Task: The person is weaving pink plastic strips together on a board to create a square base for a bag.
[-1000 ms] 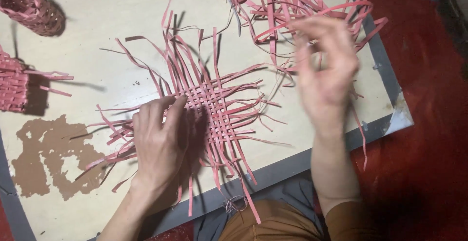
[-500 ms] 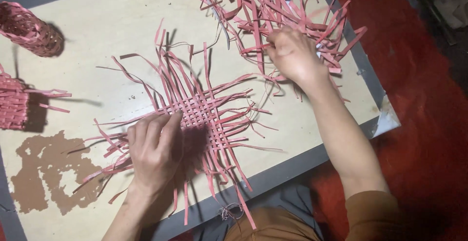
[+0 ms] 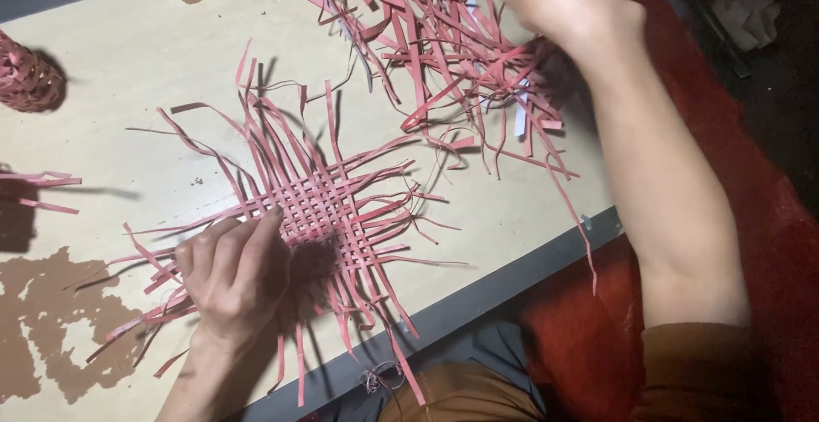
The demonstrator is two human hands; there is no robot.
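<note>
Left hand (image 3: 235,273) lies flat, fingers spread on the woven mat (image 3: 320,209); right hand (image 3: 559,0) blurred, grip unclear, over loose strips (image 3: 444,55)

A pale beige work board (image 3: 128,72) with a grey edge band and brown patches of worn surface lies on a red floor covering (image 3: 768,217), which gives way at the upper right to a dark area holding a crumpled white cloth (image 3: 746,19).

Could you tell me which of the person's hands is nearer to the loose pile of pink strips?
Right. The right hand is over the loose pile of pink strips at the board's far side; the left hand rests flat on the woven mat, nearer the person.
</note>
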